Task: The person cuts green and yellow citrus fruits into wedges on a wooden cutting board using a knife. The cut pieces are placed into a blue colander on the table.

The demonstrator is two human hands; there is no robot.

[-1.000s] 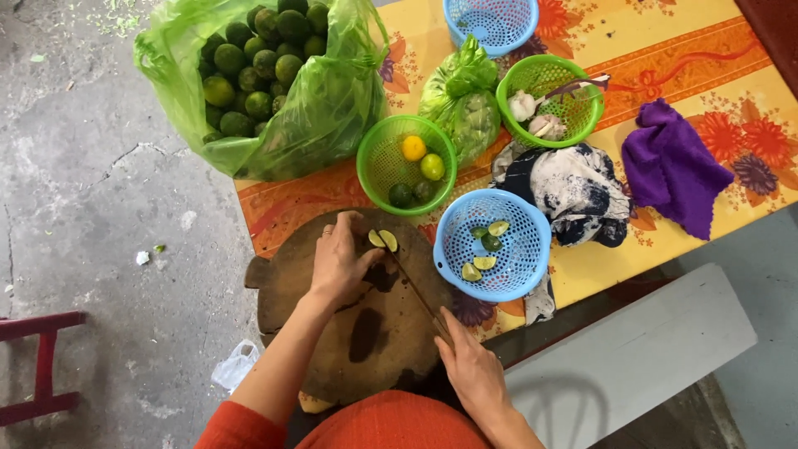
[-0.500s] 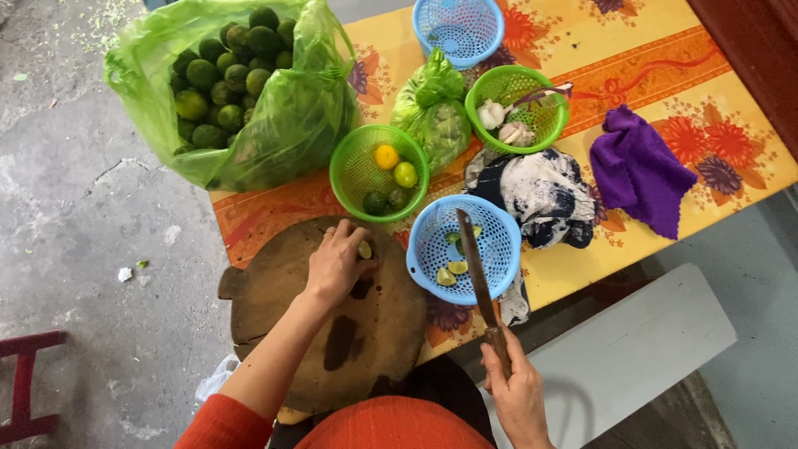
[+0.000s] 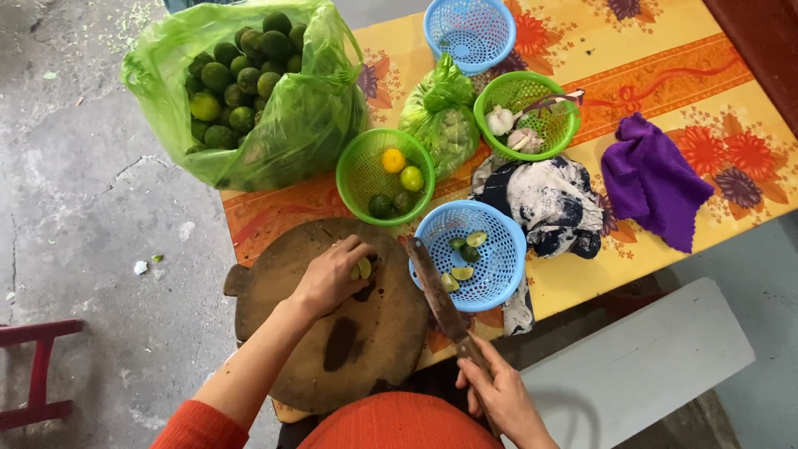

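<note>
Step in hand: cutting limes. Left hand lay on the round wooden board at the near left, fingers curled round a cut lime piece. Right hand gripped the knife by its handle, blade lifted between board and near blue basket. Next move likely called for steadying the piece under the blade.

Count: blue baskets two, green baskets two; four lime pieces in the near blue basket; one purple cloth on the counter.
</note>
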